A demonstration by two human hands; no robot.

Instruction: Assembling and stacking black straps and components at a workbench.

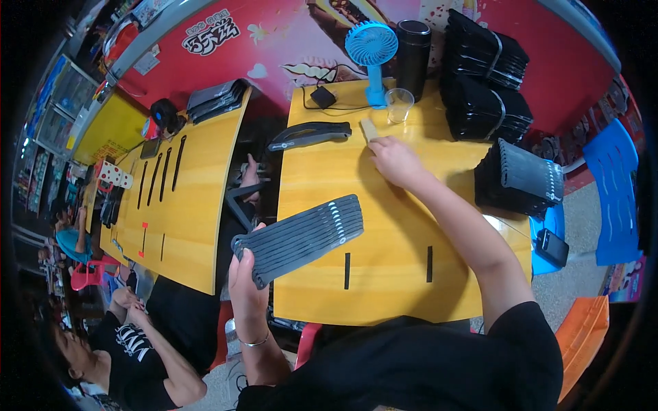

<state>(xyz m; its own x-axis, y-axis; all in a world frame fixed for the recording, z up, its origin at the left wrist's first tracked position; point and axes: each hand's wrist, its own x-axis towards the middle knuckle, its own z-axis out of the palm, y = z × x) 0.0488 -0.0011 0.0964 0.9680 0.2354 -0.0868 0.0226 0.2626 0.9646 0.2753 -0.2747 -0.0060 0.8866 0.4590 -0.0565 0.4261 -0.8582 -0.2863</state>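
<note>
My left hand [245, 279] grips one end of a flat bundle of dark grey straps [301, 236], laid side by side with pale marks near the far end. It is held above the table's left part. At the far middle of the table, my right hand [395, 160] has its fingers closed on a small beige block [369, 129]; its exact kind is unclear. Left of that hand lies another bundle of black straps [310, 135]. Two short black strips, the left one [347, 271] and the right one [430, 264], lie on the near tabletop.
A blue fan [374, 68], a clear cup [399, 106] and a black bottle [412, 58] stand at the back. Plastic-wrapped bundles [483, 106] and a strap stack [521, 181] fill the right side. A seated person [130, 349] is by the left table [199, 205].
</note>
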